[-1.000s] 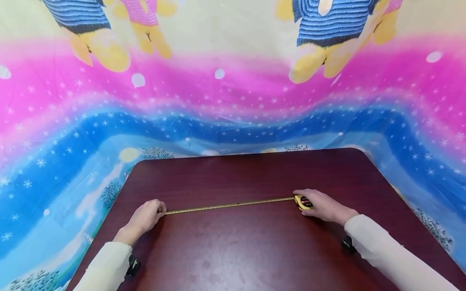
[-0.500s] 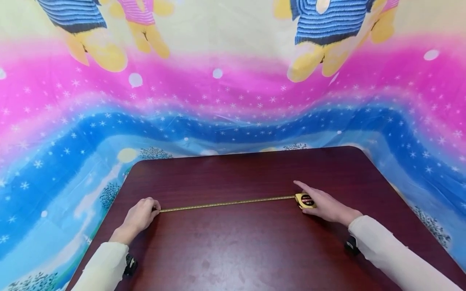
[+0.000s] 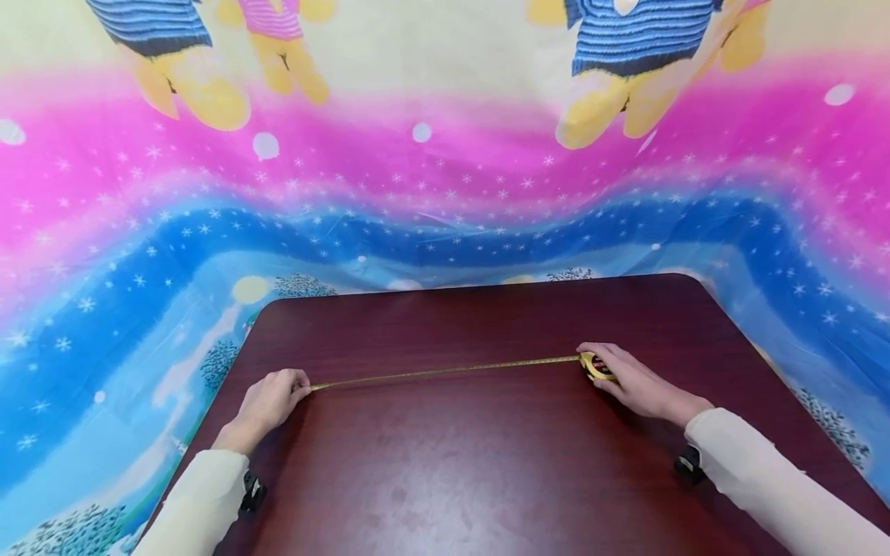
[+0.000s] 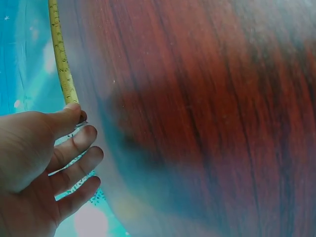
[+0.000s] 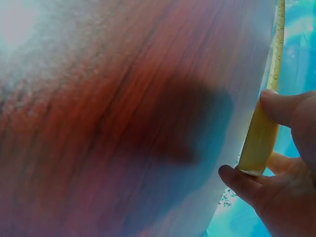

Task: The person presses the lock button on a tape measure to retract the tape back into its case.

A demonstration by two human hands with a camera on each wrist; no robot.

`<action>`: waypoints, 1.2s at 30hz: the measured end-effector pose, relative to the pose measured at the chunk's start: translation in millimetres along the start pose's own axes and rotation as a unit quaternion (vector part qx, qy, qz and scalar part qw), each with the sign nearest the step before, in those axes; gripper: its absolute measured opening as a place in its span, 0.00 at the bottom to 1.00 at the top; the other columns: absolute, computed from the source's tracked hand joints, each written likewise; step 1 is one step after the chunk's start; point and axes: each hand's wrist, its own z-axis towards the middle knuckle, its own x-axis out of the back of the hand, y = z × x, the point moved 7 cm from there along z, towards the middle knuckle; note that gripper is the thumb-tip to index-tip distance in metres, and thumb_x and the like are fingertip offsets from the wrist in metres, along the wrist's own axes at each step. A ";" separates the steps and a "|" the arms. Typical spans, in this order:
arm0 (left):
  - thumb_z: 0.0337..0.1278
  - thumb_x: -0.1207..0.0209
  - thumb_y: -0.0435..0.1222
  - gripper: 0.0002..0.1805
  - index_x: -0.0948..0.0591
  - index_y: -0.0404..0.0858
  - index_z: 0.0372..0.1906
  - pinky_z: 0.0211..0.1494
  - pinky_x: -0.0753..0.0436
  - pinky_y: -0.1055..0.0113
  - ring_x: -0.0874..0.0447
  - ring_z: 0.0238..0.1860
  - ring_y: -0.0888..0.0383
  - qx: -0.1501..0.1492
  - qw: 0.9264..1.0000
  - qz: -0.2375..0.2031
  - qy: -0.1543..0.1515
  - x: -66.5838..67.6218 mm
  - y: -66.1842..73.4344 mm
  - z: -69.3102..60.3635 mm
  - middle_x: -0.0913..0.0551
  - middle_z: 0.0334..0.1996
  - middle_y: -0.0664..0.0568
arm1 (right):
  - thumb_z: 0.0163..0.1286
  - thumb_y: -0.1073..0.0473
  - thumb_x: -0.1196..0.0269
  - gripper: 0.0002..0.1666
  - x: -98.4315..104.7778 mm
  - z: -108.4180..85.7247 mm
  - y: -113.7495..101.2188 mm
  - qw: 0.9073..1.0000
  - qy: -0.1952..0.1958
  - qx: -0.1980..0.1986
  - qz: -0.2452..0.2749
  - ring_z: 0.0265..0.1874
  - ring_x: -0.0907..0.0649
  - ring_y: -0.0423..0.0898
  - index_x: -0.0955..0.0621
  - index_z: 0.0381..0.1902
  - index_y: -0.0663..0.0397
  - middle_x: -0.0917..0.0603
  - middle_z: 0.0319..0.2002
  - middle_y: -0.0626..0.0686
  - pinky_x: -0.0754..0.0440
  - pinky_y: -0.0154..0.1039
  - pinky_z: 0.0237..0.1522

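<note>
A yellow tape measure is stretched between my two hands over the dark reddish-brown table [image 3: 459, 448]. At the left, my left hand [image 3: 267, 403] pinches the end of the blade between thumb and forefinger, its other fingers loosely bent in the left wrist view. The thin blade [image 3: 445, 371] runs across to the right with a slight bend. My right hand [image 3: 643, 384] grips the yellow-and-black case [image 3: 598, 367], thumb and fingers on opposite edges. In the right wrist view the narrow side of the case [image 5: 259, 138] shows, with the blade coming out at its top.
Behind the table hangs a printed cloth [image 3: 417, 185] in pink, blue and cream, close to the table's back edge and both sides. Dark devices are strapped at both wrists, below the pale sleeves [image 3: 202, 494]. Light glares on the tabletop's front middle.
My hands have drawn slightly apart, so more blade shows. The right fingers, one lifted off the case half a second ago, are back against it. The head view has shifted a little.
</note>
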 end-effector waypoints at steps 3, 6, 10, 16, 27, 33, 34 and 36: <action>0.66 0.36 0.35 0.03 0.15 0.41 0.36 0.38 0.17 0.52 0.19 0.29 0.59 0.000 1.000 -0.002 0.006 1.5 1.1 1.8 0.13 0.31 0.51 | 0.72 0.67 0.38 0.31 1.3 -0.9 -1.4 1.000 0.009 0.018 -0.010 0.60 0.25 0.57 0.32 0.70 0.55 0.26 0.63 0.59 0.23 0.60 0.58; 0.66 0.37 0.36 0.03 0.15 0.41 0.36 0.39 0.16 0.51 0.18 0.29 0.58 -0.001 1.000 -0.006 0.011 3.5 2.6 2.6 0.13 0.31 0.51 | 0.71 0.68 0.38 0.25 2.2 -1.7 -2.2 0.999 0.016 0.032 -0.024 0.59 0.24 0.55 0.27 0.64 0.55 0.24 0.60 0.56 0.22 0.58 0.56; 0.65 0.36 0.36 0.03 0.15 0.40 0.37 0.40 0.16 0.50 0.16 0.31 0.57 -0.004 1.000 -0.012 0.014 4.4 3.8 1.6 0.13 0.32 0.50 | 0.71 0.69 0.37 0.18 3.2 -1.7 -2.5 0.999 0.019 0.032 -0.033 0.58 0.24 0.55 0.22 0.57 0.53 0.25 0.59 0.58 0.21 0.56 0.55; 0.66 0.37 0.36 0.03 0.15 0.41 0.37 0.39 0.16 0.51 0.16 0.30 0.58 -0.002 1.000 -0.022 0.009 1.1 3.5 -0.4 0.12 0.32 0.51 | 0.71 0.68 0.37 0.16 6.1 -3.8 -3.6 0.999 0.013 0.023 -0.036 0.59 0.23 0.57 0.21 0.54 0.52 0.25 0.61 0.60 0.20 0.56 0.54; 0.67 0.38 0.36 0.05 0.15 0.40 0.37 0.39 0.16 0.52 0.17 0.30 0.59 0.002 1.000 -0.022 0.011 5.6 3.3 0.7 0.12 0.32 0.51 | 0.72 0.65 0.37 0.19 9.4 -5.5 -3.2 0.999 0.007 0.011 -0.043 0.60 0.23 0.59 0.20 0.59 0.51 0.26 0.62 0.61 0.21 0.59 0.57; 0.67 0.37 0.37 0.04 0.15 0.41 0.36 0.38 0.17 0.52 0.17 0.30 0.59 0.007 1.000 -0.018 0.012 8.1 4.2 -0.6 0.13 0.31 0.52 | 0.70 0.64 0.35 0.16 10.1 -3.4 -5.6 0.998 0.015 0.021 -0.065 0.54 0.20 0.52 0.19 0.55 0.48 0.23 0.57 0.54 0.18 0.54 0.52; 0.67 0.37 0.36 0.04 0.15 0.41 0.36 0.38 0.17 0.53 0.17 0.30 0.59 0.007 1.000 -0.018 0.013 8.5 4.2 -0.9 0.13 0.31 0.52 | 0.70 0.64 0.35 0.16 10.0 -3.2 -6.1 0.997 0.016 0.022 -0.067 0.53 0.20 0.52 0.18 0.54 0.48 0.22 0.57 0.54 0.18 0.54 0.52; 0.66 0.37 0.36 0.03 0.15 0.42 0.36 0.37 0.17 0.53 0.18 0.29 0.59 0.006 1.000 -0.019 0.015 9.3 3.4 -1.6 0.13 0.30 0.52 | 0.69 0.64 0.34 0.16 10.0 -2.9 -6.5 0.997 0.015 0.023 -0.066 0.53 0.20 0.53 0.18 0.54 0.48 0.22 0.56 0.54 0.18 0.55 0.52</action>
